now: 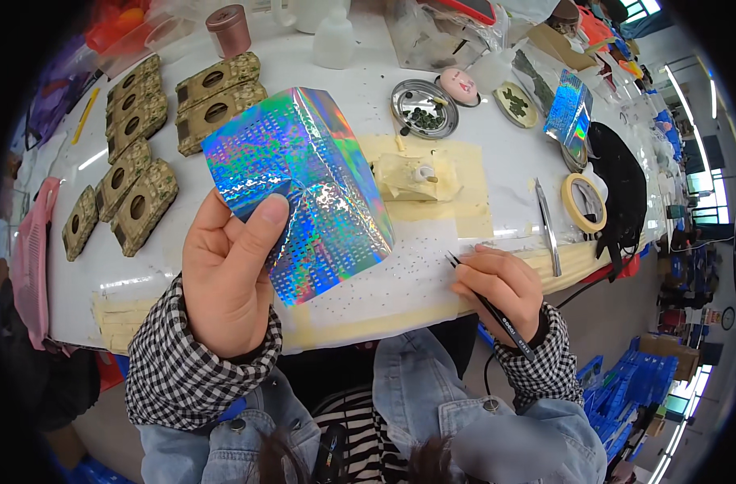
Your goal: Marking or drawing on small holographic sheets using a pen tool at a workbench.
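Observation:
Pinched between the thumb and fingers of my left hand [231, 266] is a shiny holographic sheet [320, 218], creased and dotted with rows of small holes or marks. It is tilted up above the table. My right hand [503, 286] grips black tweezers [497, 313], their tips pointing up and left over the table. Many tiny specks [408, 274] lie scattered on the white surface between my hands. Beyond them a taped, cream-coloured block [412, 184] with a small white knob stands on a yellowish taped patch [471, 214].
Camouflage-patterned pieces with round holes [146, 202] stand at the left. Silver tweezers [548, 230] and a tape roll [583, 202] lie right. Farther back are a metal dish of dark green bits [424, 109], a pale dish [515, 105], a white bottle [333, 39] and a pink tin [229, 31].

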Motion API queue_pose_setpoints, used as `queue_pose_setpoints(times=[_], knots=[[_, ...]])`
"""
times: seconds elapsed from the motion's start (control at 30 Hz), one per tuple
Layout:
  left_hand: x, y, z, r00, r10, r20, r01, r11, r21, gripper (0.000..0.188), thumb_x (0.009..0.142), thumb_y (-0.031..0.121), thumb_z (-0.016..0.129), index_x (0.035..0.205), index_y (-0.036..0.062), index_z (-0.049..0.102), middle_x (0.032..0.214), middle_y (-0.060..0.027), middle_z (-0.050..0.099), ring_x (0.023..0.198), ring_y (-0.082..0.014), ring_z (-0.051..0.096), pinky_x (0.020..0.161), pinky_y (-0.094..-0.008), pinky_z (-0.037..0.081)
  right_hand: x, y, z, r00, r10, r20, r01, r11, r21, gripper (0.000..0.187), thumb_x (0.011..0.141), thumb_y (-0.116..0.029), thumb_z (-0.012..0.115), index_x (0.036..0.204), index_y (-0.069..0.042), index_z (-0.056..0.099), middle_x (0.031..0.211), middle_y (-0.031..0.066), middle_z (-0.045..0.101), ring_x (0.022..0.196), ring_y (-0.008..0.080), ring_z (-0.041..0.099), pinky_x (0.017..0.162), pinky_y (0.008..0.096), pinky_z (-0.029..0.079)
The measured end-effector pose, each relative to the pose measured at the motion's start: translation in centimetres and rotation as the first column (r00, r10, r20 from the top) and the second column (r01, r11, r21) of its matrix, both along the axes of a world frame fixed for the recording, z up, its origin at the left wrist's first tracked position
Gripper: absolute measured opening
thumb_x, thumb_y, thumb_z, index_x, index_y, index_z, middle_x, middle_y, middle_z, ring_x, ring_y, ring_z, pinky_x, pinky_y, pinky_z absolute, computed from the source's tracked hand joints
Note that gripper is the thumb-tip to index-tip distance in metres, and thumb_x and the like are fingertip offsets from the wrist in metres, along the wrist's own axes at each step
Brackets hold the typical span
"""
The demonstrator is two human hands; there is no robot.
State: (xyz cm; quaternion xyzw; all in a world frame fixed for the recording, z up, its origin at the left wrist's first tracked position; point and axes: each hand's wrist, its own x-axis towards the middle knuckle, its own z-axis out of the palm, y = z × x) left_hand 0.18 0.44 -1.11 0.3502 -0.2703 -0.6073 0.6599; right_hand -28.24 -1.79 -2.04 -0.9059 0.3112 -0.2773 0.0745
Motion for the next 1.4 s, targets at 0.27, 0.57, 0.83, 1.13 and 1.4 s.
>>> queue_pose_setpoints(times=[0.27,0.57,0.83,1.13,1.4], knots=[[-0.1,0.0,-0.2,1.000,0.012,0.003,-0.012,1.000,-0.009,0.028,0.094,0.004,0.056,0.121,-0.0004,0.051,0.110,-0.0092,0.065,0.096,-0.0141,0.064,0.086,-0.0287,0.051,0.4,-0.4,1.4,0.986,0.062,-0.158,-0.058,0.998,0.026,0.027,0.072,-0.011,0.076,0.093,-0.003,0.061,0.098,0.0089,0.067,0.097,0.0265,0.063,0.088,0.0423,0.054],[0.0,0.0,-0.3,1.000,-0.006,-0.012,0.006,1.000,-0.014,0.028,0.094,0.004,0.057,0.121,-0.0005,0.052,0.110,-0.0092,0.065,0.097,-0.0142,0.064,0.087,-0.0290,0.051,-0.4,-0.9,1.1,0.999,0.031,-0.019,-0.028,0.990,0.136,0.031,0.071,-0.006,0.077,0.096,-0.002,0.059,0.095,0.0102,0.067,0.094,0.0288,0.064,0.089,0.0432,0.052],[-0.1,0.1,-0.1,1.000,-0.013,-0.012,0.013,1.000,-0.004,0.028,0.095,0.003,0.054,0.122,-0.0012,0.050,0.114,-0.0105,0.064,0.101,-0.0154,0.063,0.089,-0.0298,0.050,-0.1,-0.3,1.7,0.989,-0.040,0.143,0.018,0.988,0.154,0.032,0.072,-0.007,0.078,0.098,0.000,0.061,0.093,0.0127,0.068,0.090,0.0308,0.064,0.080,0.0393,0.052],[0.0,0.0,-0.2,0.999,0.025,0.023,-0.025,0.999,-0.022,0.029,0.095,0.005,0.054,0.123,-0.0006,0.050,0.114,-0.0098,0.064,0.099,-0.0152,0.064,0.087,-0.0299,0.052,-0.4,-0.1,1.1,0.994,-0.023,0.103,0.017,0.998,0.057,0.027,0.070,-0.005,0.078,0.094,-0.001,0.066,0.092,0.0139,0.066,0.085,0.0301,0.066,0.074,0.0367,0.055],[0.1,0.1,-0.2,0.999,-0.001,0.035,0.002,1.000,-0.028,0.029,0.096,0.006,0.053,0.124,0.0003,0.050,0.115,-0.0097,0.063,0.102,-0.0163,0.063,0.088,-0.0314,0.052,-0.7,0.6,-0.3,0.992,-0.019,0.124,0.002,0.991,0.136,0.029,0.070,-0.001,0.077,0.097,0.001,0.065,0.094,0.0163,0.066,0.087,0.0313,0.066,0.076,0.0371,0.055]])
